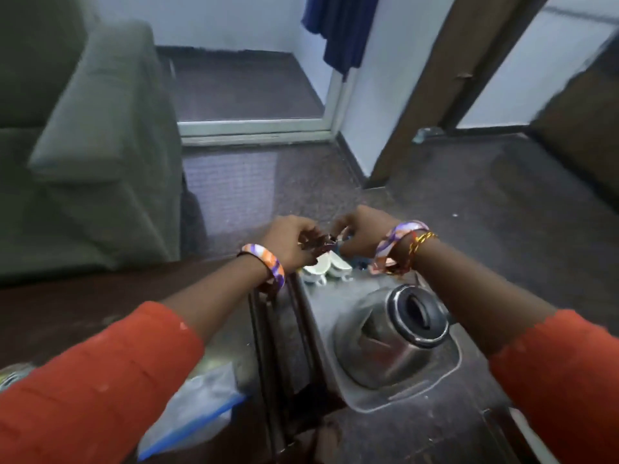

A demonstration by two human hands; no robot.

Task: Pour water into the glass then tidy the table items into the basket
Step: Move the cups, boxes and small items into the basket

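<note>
My left hand (290,242) and my right hand (363,233) meet above the far end of a grey tray (335,308). Their fingers pinch small dark packets (316,242) between them; what the packets are is blurred. Just below the hands, two white cups (326,266) lie tipped on the tray. A steel kettle (392,333) with a black-rimmed open top (418,314) sits on the tray nearer to me. No glass or basket shows.
The tray rests on a dark wooden table (83,313). A clear plastic bag with a blue edge (197,406) lies at the lower left. A green sofa (93,145) stands to the left, and dark carpet (502,202) lies beyond the table.
</note>
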